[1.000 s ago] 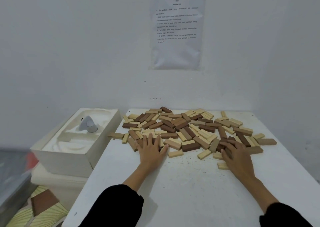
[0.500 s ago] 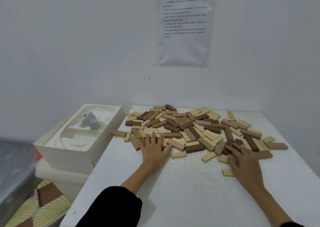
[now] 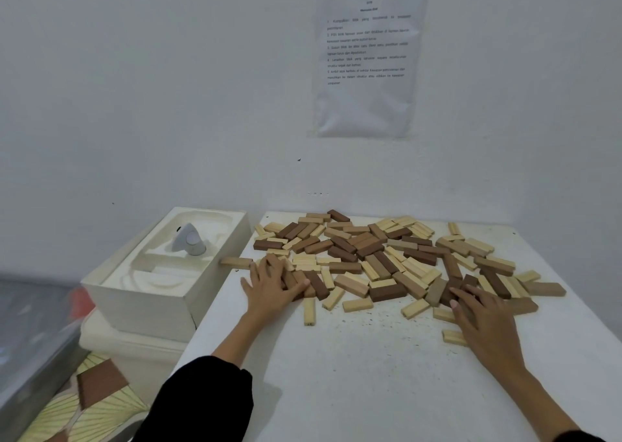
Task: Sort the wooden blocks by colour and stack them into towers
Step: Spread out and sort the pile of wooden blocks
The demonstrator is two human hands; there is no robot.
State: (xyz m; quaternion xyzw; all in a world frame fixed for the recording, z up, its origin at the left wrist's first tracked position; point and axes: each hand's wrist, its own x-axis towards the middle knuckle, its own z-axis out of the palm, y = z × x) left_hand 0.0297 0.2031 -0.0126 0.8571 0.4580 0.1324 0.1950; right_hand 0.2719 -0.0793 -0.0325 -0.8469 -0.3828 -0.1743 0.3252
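Note:
A loose pile of wooden blocks (image 3: 387,256) in pale, mid-brown and dark brown lies flat and mixed across the far half of the white table (image 3: 336,384). My left hand (image 3: 271,285) lies palm down on the pile's front left corner, fingers spread over several brown blocks, thumb out to the right. Over at the front right edge, my right hand (image 3: 481,320) rests flat with its fingers straight on dark and mid-brown blocks. Neither hand has lifted a block. A pale block (image 3: 309,310) lies alone in front of the pile, and another pale block (image 3: 452,337) lies by my right hand.
A white moulded box (image 3: 158,293) holding a grey object (image 3: 189,241) stands against the table's left edge. One mid-brown block (image 3: 235,261) overhangs that edge. A printed sheet (image 3: 367,54) hangs on the wall. A brown tile (image 3: 101,386) lies on the patterned floor, lower left.
My left hand has slid left along the pile's front and pushed some blocks; one pale block now lies lengthwise in front. My right hand has stayed on the right front blocks.

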